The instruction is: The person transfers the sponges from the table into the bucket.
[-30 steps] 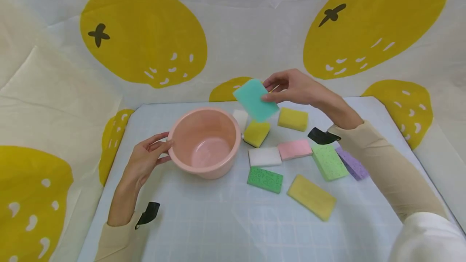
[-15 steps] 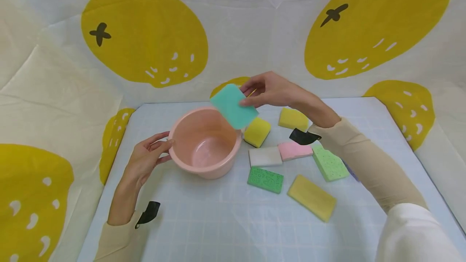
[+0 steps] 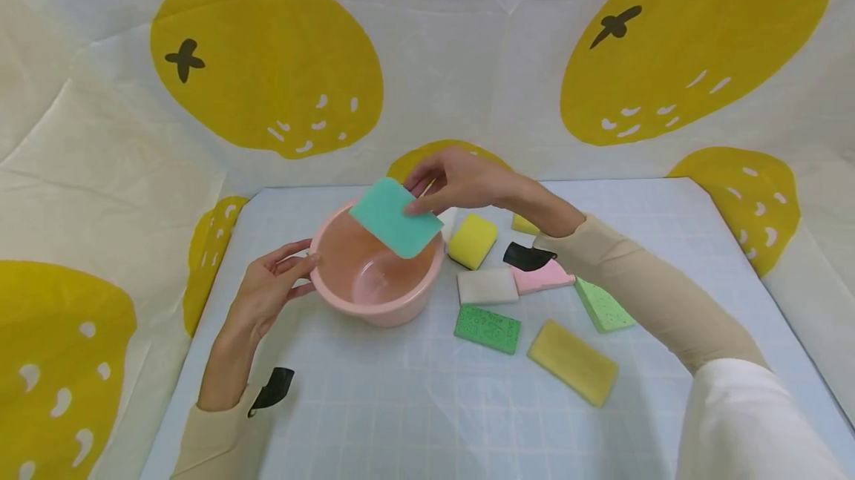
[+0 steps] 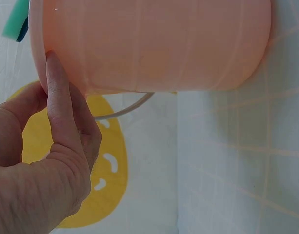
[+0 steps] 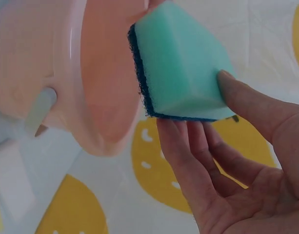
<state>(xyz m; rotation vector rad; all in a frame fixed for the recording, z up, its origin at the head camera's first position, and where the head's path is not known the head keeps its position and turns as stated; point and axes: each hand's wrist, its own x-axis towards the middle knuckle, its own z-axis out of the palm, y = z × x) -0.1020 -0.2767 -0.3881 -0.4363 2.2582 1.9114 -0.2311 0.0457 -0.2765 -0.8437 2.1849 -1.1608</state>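
Note:
A pink plastic bucket stands upright on the table, a pale handle hanging at its side. My left hand pinches its rim on the left; the left wrist view shows thumb and fingers on either side of the lip. Over the bucket's mouth, my right hand holds a turquoise sponge at its right end. In the right wrist view that sponge has a dark blue scouring layer, the thumb on the foam and the fingers under the dark side.
Right of the bucket lie a yellow sponge, a white one, a pink one, a dark green one, a light green one and a large yellow one. A lemon-print sheet hangs behind the table.
My right hand has carried the turquoise sponge left and down, from above the other sponges to over the bucket's mouth. The left hand and bucket have stayed in place.

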